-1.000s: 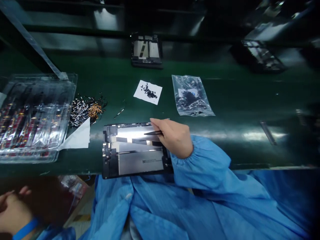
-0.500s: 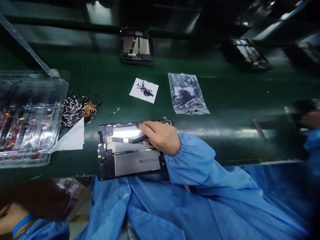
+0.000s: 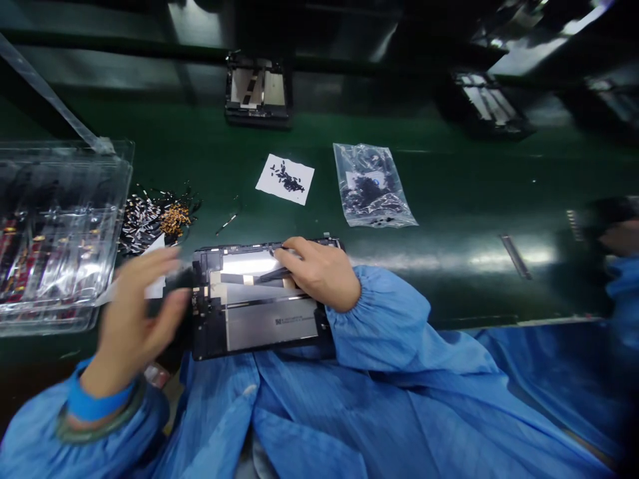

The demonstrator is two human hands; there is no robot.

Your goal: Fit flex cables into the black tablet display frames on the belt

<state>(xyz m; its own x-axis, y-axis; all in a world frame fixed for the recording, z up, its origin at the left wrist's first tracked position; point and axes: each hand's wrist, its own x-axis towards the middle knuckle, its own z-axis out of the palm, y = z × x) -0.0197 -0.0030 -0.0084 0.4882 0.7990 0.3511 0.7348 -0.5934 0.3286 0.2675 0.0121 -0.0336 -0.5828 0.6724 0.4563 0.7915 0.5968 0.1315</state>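
Observation:
An opened tablet chassis (image 3: 249, 326) with silver shielding lies at the near edge of the green bench. My right hand (image 3: 319, 273) rests on its upper right part and grips dark tweezers (image 3: 272, 275), whose tips point left over the shielding. My left hand (image 3: 132, 319) hovers, blurred, just left of the chassis with fingers spread and nothing in it. Blue sleeves cover both arms.
Stacked clear plastic trays (image 3: 54, 233) stand at the left, beside a heap of small flex parts (image 3: 154, 218) and white paper. Further back lie a paper with tiny black parts (image 3: 285, 178), a clear bag (image 3: 370, 186) and another chassis (image 3: 257, 90). Another person (image 3: 616, 233) is at the right edge.
My left hand has risen from the lower left corner to just beside the chassis. My right hand with the tweezers has shifted slightly left over the chassis.

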